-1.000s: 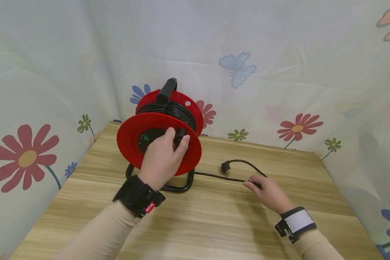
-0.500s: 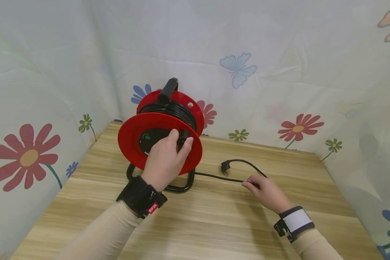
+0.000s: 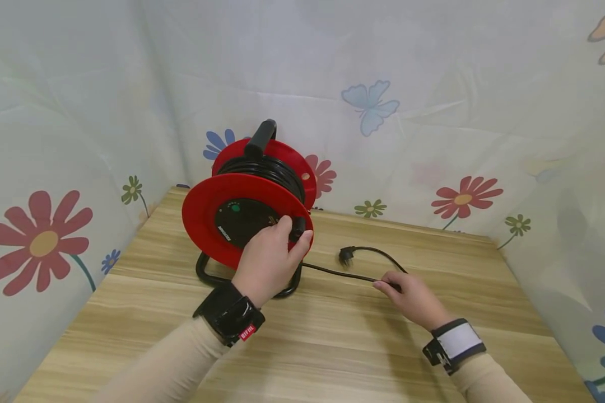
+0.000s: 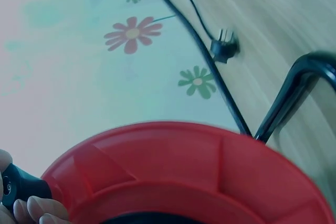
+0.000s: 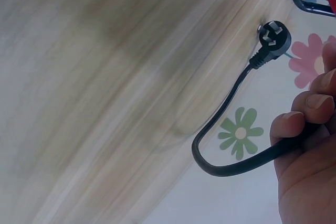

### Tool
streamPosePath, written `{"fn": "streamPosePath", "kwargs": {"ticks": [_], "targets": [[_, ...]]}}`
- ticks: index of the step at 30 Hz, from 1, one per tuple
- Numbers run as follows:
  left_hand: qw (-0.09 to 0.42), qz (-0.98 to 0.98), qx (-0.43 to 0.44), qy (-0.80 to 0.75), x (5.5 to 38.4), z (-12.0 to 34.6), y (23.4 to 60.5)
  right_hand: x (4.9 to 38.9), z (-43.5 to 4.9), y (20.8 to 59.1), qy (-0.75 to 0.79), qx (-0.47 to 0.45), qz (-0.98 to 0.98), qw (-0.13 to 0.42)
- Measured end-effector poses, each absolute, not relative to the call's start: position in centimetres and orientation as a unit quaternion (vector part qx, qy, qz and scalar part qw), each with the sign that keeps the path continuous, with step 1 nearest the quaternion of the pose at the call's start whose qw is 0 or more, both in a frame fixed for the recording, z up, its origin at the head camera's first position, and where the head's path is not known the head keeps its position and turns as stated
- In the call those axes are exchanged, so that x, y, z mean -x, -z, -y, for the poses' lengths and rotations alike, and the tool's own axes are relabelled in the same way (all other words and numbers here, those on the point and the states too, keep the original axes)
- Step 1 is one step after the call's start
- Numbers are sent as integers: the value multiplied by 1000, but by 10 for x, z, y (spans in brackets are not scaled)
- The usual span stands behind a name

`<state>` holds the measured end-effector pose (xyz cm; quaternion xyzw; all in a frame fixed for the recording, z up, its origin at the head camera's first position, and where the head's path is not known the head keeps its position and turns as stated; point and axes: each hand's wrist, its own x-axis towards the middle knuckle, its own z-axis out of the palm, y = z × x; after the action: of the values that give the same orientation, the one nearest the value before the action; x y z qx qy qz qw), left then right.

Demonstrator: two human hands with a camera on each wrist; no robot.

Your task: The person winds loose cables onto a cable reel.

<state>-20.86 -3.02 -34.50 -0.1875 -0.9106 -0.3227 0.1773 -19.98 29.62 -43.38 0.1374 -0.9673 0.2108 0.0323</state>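
A red cable reel with black cable wound between its discs stands on a black tube frame at the left of the table. My left hand grips the black crank knob on its front disc; the left wrist view shows the fingers curled round this knob. From the reel's lower right the black cable runs to my right hand, which holds it between thumb and curled fingers. Beyond that hand the cable end loops back to a black plug with metal prongs.
The wood-grain table carries the reel's frame. A black carry handle tops the reel. Behind and at both sides hangs a pale curtain printed with flowers and butterflies.
My left hand has moved right and down with the knob, and the reel's disc has turned clockwise. The right hand has shifted slightly left with the cable, and the plug has slid a little left.
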Motion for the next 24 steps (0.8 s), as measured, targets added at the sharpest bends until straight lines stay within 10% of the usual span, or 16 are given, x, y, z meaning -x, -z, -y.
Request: {"fn": "streamPosePath", "kwargs": {"ticks": [24], "targets": [[160,923,203,286,204,21,375,203,-279,434,-208,-146,967,26]]}}
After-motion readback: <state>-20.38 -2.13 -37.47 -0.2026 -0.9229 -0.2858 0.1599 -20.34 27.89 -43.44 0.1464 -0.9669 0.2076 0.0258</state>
